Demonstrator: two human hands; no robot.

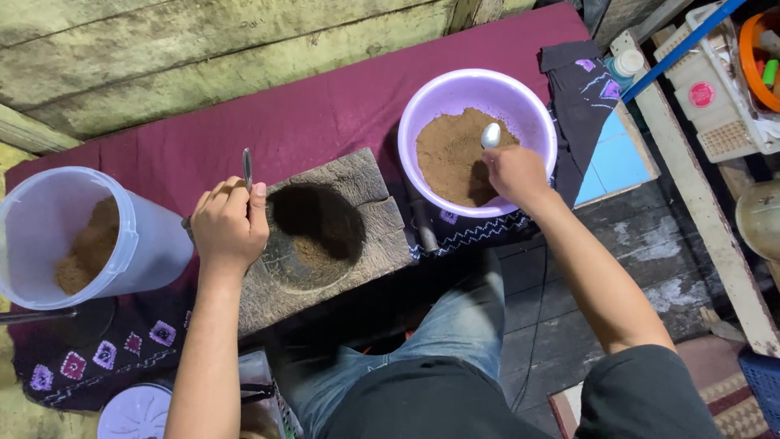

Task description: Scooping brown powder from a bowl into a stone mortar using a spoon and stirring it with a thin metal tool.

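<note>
Brown powder in purple bowl (422,106), clear jar (49,219), wooden mortar (325,236).

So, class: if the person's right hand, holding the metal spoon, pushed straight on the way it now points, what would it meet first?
Probably the brown powder in the round purple plastic bowl: the right hand points its metal spoon into the bowl, just above the heap, though depth is unclear.
</note>
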